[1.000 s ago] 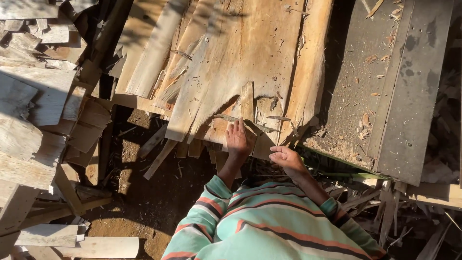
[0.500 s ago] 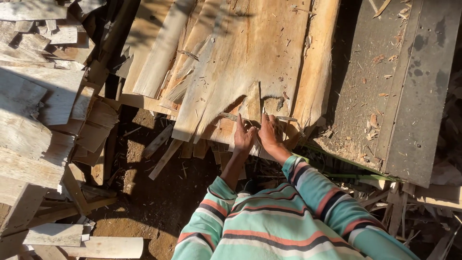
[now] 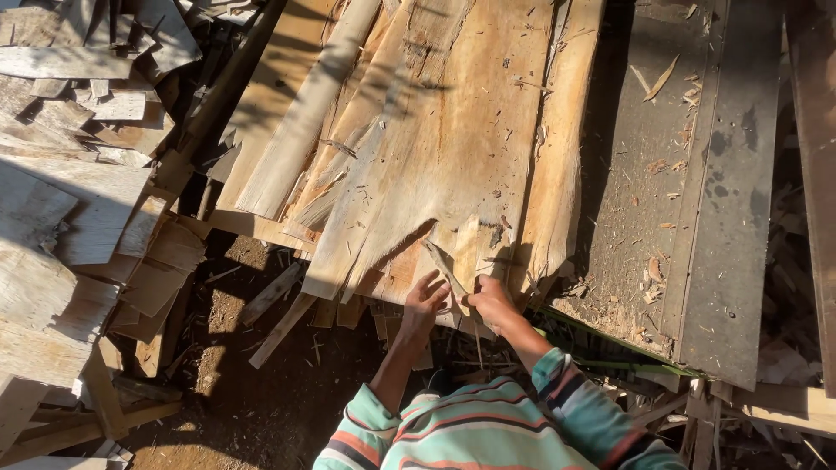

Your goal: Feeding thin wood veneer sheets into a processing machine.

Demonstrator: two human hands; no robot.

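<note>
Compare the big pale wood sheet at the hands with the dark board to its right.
The wood sheet is pale, sunlit, and split and ragged at its near edge; the dark board is grey, shaded, and straight-edged. Both hands touch the sheet only. Both lie flat and carry loose chips.

Just one head cam, looking steeply down from above the veneer sheets, fairly close, dirt ground beneath them.

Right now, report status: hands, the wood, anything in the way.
Left hand flat on torn edge of veneer sheet. Right hand pinching a splintered strip. Loose offcuts on dirt below.
</note>
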